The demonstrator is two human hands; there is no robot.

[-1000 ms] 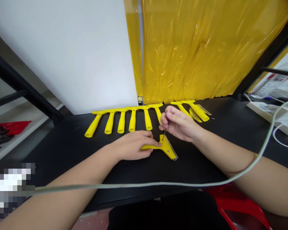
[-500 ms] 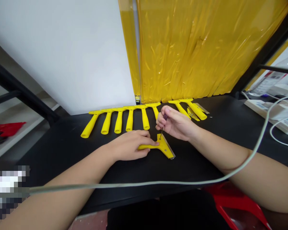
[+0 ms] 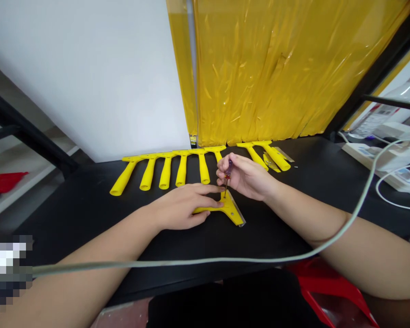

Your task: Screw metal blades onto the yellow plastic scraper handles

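Left hand (image 3: 182, 207), fingers clasping a T-shaped yellow plastic scraper (image 3: 231, 212) on the black counter (image 3: 276, 228); right hand (image 3: 246, 177), fingers pinching a slender purple-handled screwdriver (image 3: 228, 170).

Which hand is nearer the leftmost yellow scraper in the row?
Left. The left hand is lower in view and to the right of the leftmost scraper; the right hand, gripping a screwdriver, is much farther right.
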